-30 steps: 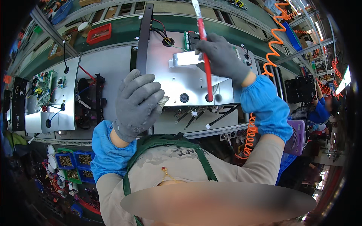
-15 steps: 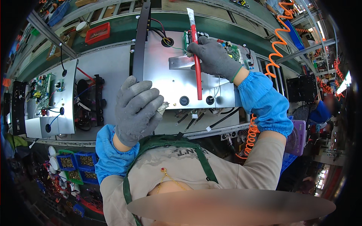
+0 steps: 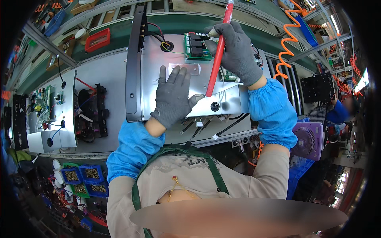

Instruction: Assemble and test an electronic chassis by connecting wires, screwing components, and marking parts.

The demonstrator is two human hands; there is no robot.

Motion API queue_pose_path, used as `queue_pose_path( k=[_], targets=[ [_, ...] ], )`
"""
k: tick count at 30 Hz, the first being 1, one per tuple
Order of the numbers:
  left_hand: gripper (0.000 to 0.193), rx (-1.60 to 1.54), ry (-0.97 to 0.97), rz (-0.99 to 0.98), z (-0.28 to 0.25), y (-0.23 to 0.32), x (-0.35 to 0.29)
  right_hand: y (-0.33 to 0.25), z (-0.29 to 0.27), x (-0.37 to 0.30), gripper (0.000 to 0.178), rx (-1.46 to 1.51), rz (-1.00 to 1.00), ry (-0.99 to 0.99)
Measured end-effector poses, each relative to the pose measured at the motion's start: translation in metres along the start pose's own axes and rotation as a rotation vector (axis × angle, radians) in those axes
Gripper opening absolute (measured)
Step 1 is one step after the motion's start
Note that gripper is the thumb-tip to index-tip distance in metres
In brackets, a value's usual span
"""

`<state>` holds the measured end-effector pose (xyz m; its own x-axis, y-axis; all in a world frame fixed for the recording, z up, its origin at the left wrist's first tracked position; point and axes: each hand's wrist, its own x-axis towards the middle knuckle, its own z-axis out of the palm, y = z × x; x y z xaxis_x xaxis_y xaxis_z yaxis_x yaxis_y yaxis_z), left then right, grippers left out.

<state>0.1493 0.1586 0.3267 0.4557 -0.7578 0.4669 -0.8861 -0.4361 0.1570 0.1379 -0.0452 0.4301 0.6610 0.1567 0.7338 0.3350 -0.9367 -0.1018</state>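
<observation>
In front of me lies a silver metal chassis point(image 3: 154, 67) with a dark upright panel point(image 3: 133, 79) along its left side. My left hand point(image 3: 174, 93), in a grey glove, rests flat on the chassis with its fingers stretched out. Its fingertips lie beside a small flat metal plate point(image 3: 188, 69). Gripped in my gloved right hand point(image 3: 236, 51) is a long red stick point(image 3: 215, 73), held tilted over the chassis; its lower end is near my left thumb. A green circuit board point(image 3: 196, 47) with black parts sits behind the plate. My right hand partly hides another green board point(image 3: 231, 75).
Another open chassis point(image 3: 65, 107) with boards and wires lies to the left. Blue bins point(image 3: 93, 172) of small metal parts stand lower left. A red tray point(image 3: 98, 39) is at the back. A coiled orange hose point(image 3: 287, 43) hangs right, above a purple fan point(image 3: 309, 141).
My left hand has come down flat onto the chassis. My right hand has moved right and away with the red stick, now more tilted. The chassis sits farther left in view.
</observation>
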Motion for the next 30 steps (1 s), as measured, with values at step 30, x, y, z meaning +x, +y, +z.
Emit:
queue_pose_path(
  k=[30],
  targets=[
    [0.019, -0.591, 0.478, -0.497, -0.094, -0.071, -0.25, -0.165, -0.017, 0.123, 0.03, 0.428, -0.533, -0.22]
  ],
)
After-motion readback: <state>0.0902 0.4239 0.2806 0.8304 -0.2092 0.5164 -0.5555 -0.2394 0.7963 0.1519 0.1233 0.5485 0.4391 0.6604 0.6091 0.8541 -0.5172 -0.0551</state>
